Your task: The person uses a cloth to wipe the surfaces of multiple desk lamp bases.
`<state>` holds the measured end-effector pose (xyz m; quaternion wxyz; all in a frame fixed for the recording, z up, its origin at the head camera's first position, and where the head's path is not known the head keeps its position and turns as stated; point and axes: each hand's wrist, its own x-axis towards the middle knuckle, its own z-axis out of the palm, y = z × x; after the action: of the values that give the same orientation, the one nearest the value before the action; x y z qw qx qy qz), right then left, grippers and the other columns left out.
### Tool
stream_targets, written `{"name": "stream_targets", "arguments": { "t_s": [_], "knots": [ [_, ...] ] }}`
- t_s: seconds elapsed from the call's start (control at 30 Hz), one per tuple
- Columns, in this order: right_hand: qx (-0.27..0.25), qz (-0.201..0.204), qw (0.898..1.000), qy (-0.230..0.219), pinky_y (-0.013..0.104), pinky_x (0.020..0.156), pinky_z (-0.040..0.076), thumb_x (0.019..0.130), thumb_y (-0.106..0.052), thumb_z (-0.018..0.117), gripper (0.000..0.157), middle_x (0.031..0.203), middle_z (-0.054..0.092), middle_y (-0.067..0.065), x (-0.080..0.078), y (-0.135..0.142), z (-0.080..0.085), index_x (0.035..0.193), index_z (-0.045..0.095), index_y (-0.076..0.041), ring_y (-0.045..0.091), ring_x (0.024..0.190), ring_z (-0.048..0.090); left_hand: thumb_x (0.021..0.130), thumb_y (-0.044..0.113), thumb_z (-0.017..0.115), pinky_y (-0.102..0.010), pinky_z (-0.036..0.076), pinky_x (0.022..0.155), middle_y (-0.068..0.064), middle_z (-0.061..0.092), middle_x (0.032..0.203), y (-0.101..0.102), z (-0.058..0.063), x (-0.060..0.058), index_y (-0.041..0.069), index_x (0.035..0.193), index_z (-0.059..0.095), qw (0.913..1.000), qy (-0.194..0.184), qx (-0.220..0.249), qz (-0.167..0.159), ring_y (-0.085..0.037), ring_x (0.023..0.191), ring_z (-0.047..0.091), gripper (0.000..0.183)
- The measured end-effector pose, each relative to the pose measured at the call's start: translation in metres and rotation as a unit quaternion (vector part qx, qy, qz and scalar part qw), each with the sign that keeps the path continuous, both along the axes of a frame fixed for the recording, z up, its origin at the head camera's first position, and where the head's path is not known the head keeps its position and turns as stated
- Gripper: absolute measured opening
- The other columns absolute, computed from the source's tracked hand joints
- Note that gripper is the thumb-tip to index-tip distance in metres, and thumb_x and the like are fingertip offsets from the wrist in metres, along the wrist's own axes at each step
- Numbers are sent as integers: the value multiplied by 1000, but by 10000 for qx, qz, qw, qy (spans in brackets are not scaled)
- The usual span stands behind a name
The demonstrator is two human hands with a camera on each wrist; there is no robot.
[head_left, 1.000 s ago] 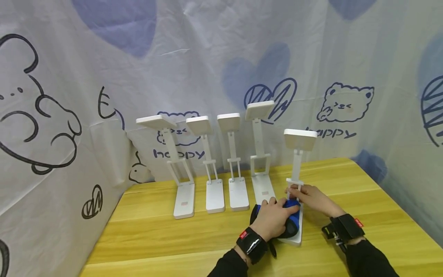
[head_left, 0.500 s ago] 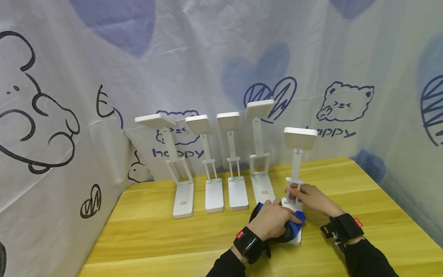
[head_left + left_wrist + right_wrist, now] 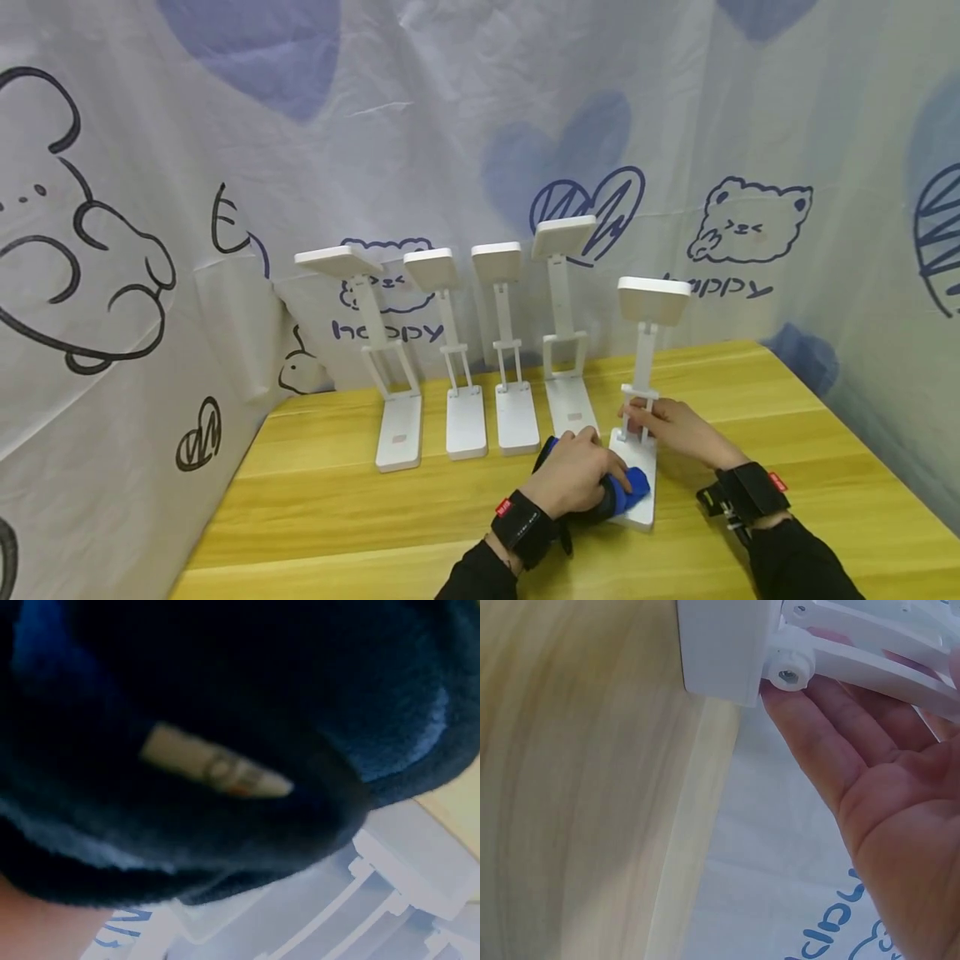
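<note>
At the right of the row stands a white desk lamp (image 3: 653,303) with a flat square head and a two-bar lower arm. My right hand (image 3: 686,432) holds that lower arm just above the base; in the right wrist view its fingers (image 3: 817,735) lie behind the white bars. My left hand (image 3: 572,473) grips a blue and black cloth (image 3: 635,487) and presses it on the front part of the lamp's base. In the left wrist view the dark plush cloth (image 3: 225,840) with a pale tag fills most of the picture, hiding the left fingers.
Several similar white lamps stand in a row to the left, one (image 3: 569,404) close beside my left hand. All stand on a yellow wood-grain table (image 3: 322,500). A printed curtain (image 3: 435,167) hangs behind and at both sides.
My left hand has drawn the cloth down the lamp's base toward the front and then left, uncovering the rear of the base. The right hand keeps its hold on the lamp.
</note>
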<state>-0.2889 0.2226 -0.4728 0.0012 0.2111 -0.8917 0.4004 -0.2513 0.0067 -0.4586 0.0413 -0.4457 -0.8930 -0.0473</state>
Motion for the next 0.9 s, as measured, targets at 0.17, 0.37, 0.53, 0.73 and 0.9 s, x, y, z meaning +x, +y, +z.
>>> {"name": "stream_targets", "arguments": {
  "t_s": [0.17, 0.37, 0.53, 0.73, 0.9],
  "knots": [
    [-34, 59, 10000, -36, 43, 75, 53, 100, -33, 44, 38, 95, 68, 9, -1, 2, -2, 115, 66, -5, 22, 87, 62, 80, 15, 68, -27, 36, 66, 22, 65, 115, 10, -8, -2, 45, 102, 72, 9965, 776, -66, 301, -9, 83, 41, 37],
    [-48, 80, 10000, 13, 43, 75, 50, 100, -35, 42, 38, 93, 68, 5, -1, 3, -3, 115, 65, -8, 21, 88, 61, 79, 17, 68, -32, 39, 63, 15, 61, 126, 26, -15, -4, 44, 115, 67, 9886, 1321, -277, 670, -15, 85, 43, 45],
    [-41, 45, 9999, 82, 44, 75, 49, 100, -34, 43, 37, 94, 67, 5, 0, 6, -4, 114, 66, -9, 21, 88, 61, 82, 22, 66, -37, 45, 69, 13, 62, 124, 40, -13, -3, 42, 117, 65, 9899, 1157, -447, 693, -17, 95, 48, 41],
    [-184, -17, 9997, -149, 48, 78, 51, 100, -37, 43, 43, 103, 68, 13, 1, 6, -5, 121, 63, -6, 27, 94, 62, 85, 21, 64, -42, 47, 87, 19, 60, 126, 42, -10, -3, 48, 118, 62, 9968, 555, -463, 350, -17, 115, 45, 43],
    [-191, 40, 9997, -126, 50, 81, 51, 100, -37, 42, 43, 109, 67, 16, 1, 4, -5, 123, 62, -6, 29, 98, 61, 85, 20, 66, -35, 46, 87, 25, 63, 116, 34, -7, 0, 48, 108, 68, 9997, 65, -206, -79, -11, 111, 45, 37]
  ]
}}
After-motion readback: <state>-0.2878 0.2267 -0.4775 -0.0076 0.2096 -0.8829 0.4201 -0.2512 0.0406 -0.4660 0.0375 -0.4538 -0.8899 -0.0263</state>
